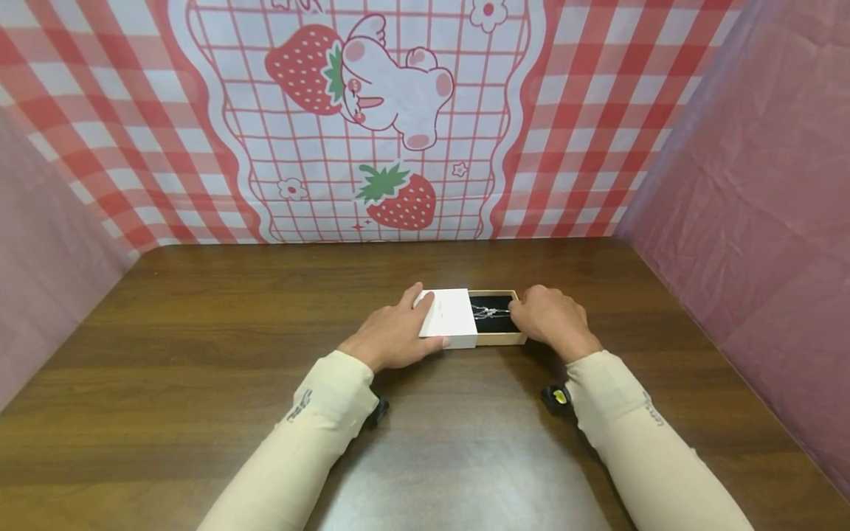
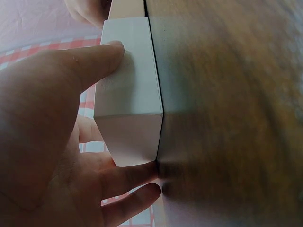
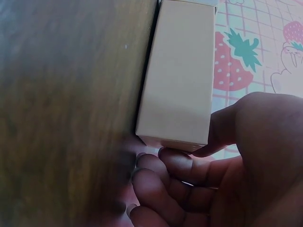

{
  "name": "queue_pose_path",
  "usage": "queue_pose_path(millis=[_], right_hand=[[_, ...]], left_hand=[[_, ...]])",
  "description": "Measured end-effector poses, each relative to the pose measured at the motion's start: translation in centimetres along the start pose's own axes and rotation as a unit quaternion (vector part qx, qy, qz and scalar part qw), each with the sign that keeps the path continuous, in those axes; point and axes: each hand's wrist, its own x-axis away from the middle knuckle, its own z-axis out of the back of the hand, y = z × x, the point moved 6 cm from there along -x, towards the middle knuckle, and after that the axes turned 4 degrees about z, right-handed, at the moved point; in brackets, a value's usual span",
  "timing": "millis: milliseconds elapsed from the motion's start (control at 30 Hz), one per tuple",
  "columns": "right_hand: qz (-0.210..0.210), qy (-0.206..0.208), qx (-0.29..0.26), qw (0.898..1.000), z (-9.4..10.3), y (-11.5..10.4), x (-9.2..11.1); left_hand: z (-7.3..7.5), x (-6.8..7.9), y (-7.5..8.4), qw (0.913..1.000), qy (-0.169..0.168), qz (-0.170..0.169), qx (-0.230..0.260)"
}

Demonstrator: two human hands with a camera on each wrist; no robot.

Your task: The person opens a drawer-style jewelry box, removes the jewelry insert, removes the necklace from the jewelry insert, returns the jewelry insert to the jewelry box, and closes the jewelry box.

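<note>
A small slide-out gift box lies on the table. Its white sleeve [image 1: 450,318] covers the left part, and a tan inner drawer [image 1: 501,339] sticks out to the right. Silver chain jewellery [image 1: 490,313] rests on the drawer's black lining, partly hidden by the sleeve. My left hand [image 1: 392,333] grips the sleeve, thumb on the near side and the other fingers round the left end and far side. At the drawer's right end, my right hand [image 1: 550,318] pinches the end wall, its thumb over the rim and curled fingers against the outside, as the right wrist view shows.
The brown wooden table [image 1: 199,413] extends all round the box. Behind it hangs a red and white checked cloth [image 1: 584,133] with strawberries. Pink cloth walls [image 1: 750,184] close off both sides. Dark wrist devices [image 1: 555,399] sit under both cream sleeves.
</note>
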Motion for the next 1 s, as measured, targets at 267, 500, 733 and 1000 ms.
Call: queue_pose_path(millis=[267, 500, 733, 1000], right_hand=[[-0.008, -0.005, 0.0, 1.0, -0.11, 0.02, 0.06], [-0.007, 0.007, 0.005, 1.0, 0.08, -0.12, 0.11], [-0.001, 0.027, 0.012, 1.0, 0.48, -0.25, 0.09], [-0.006, 0.046, -0.008, 0.999, 0.7, -0.13, 0.23]], left_hand=[[-0.15, 0.19, -0.13, 1.0, -0.002, 0.002, 0.005], [-0.15, 0.25, -0.3, 1.0, 0.0, 0.004, 0.005], [-0.06, 0.17, -0.26, 1.0, -0.001, 0.003, 0.004], [0.1, 0.14, -0.08, 1.0, -0.001, -0.003, -0.004]])
